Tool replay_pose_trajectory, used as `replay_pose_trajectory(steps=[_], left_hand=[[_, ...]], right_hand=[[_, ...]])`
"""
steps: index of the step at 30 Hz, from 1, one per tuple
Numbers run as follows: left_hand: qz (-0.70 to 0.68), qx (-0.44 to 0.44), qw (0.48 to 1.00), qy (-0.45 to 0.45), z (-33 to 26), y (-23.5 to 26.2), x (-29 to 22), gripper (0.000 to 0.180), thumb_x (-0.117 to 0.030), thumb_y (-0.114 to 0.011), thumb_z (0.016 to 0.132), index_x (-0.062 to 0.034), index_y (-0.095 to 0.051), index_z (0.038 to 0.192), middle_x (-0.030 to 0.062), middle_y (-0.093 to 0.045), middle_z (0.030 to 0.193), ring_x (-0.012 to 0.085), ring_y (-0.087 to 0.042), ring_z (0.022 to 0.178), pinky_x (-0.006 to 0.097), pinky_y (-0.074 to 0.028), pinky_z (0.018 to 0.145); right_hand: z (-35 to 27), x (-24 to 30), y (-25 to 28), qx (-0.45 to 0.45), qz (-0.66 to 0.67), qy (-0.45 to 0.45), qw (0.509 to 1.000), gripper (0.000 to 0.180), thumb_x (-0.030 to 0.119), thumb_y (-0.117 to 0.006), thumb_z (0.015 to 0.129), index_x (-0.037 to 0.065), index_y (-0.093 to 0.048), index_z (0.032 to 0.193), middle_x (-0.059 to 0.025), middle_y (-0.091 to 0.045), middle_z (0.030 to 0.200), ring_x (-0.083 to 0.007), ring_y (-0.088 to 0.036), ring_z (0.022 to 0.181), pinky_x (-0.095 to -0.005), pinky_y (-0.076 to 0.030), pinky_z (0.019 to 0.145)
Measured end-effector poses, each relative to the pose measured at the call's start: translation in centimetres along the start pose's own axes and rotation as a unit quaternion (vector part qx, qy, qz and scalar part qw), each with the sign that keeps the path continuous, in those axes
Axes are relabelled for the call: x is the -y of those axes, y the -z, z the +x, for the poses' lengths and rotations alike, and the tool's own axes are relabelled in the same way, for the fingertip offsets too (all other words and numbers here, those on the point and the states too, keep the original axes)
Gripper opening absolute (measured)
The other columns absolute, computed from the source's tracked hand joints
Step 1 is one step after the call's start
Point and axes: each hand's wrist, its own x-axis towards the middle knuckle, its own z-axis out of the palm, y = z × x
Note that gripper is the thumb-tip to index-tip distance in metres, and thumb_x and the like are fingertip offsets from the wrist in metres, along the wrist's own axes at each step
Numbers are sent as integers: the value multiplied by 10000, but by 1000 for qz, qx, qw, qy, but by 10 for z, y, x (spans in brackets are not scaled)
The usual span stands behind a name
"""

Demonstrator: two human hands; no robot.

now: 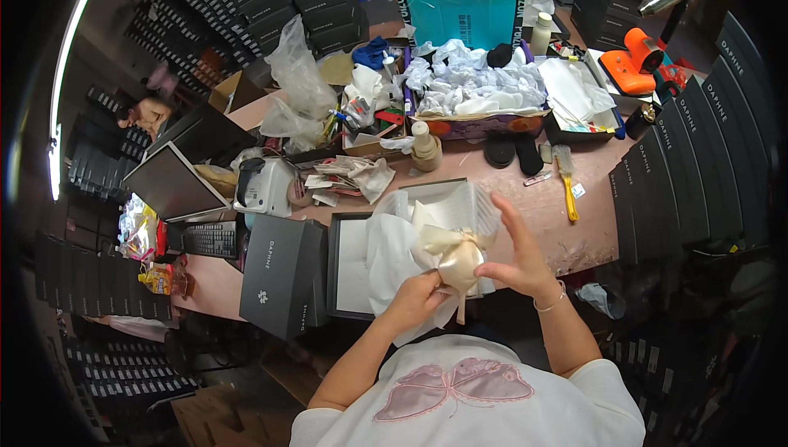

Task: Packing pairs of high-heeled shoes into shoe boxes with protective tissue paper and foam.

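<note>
Closed around the lower end of a cream satin shoe [460, 260], the left hand [419, 298] holds it up at centre frame over white tissue paper [394, 258] and an open shoe box [353, 258] on the pink surface [566, 225]. To the left of them stands a dark grey box lid [275, 270]. Just right of the shoe, the right hand [519, 260] touches its side with fingers spread, not clasping. Further right lies a yellow-handled brush [566, 184].

A packing workshop: stacked dark boxes [698, 176] ring a cluttered pink workbench [566, 238].
</note>
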Motion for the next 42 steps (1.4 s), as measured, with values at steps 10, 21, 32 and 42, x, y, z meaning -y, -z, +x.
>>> replay_pose_trajectory(steps=[10, 21, 32, 42], left_hand=[[158, 5, 983, -96, -8, 25, 5, 319, -62, -584, 795, -42, -563, 1112, 155, -610, 1036, 344, -609, 908, 397, -499, 748], [253, -413, 873, -54, 6, 115, 24, 240, -38, -609, 807, -45, -674, 1038, 110, -587, 854, 286, -599, 736, 363, -484, 671], [243, -402, 883, -5, -27, 102, -13, 212, -63, -604, 819, -46, -683, 1014, 125, -592, 809, 307, -602, 732, 389, -480, 648], [130, -287, 946, -80, 2, 44, -43, 242, -40, -624, 810, -32, -680, 1046, 105, -581, 815, 220, -583, 669, 318, -471, 630]], right_hand=[[-54, -58, -37, 180, 507, -365, 760, 570, 173, -727, 793, 5, -476, 1277, -90, -577, 1174, -181, -565, 1078, -314, -468, 920], [-80, -27, 38, 10, 528, -273, 804, 647, 297, -770, 691, 45, -475, 1209, -151, -596, 1075, -292, -635, 967, -444, -562, 785], [-44, -45, -64, 4, 588, -381, 714, 630, 460, -608, 860, 15, -461, 1280, -181, -578, 1161, -307, -618, 996, -392, -572, 791], [-62, -32, -36, -30, 689, -343, 638, 632, 482, -638, 837, 72, -476, 1290, -165, -540, 1261, -341, -585, 1071, -432, -558, 842]])
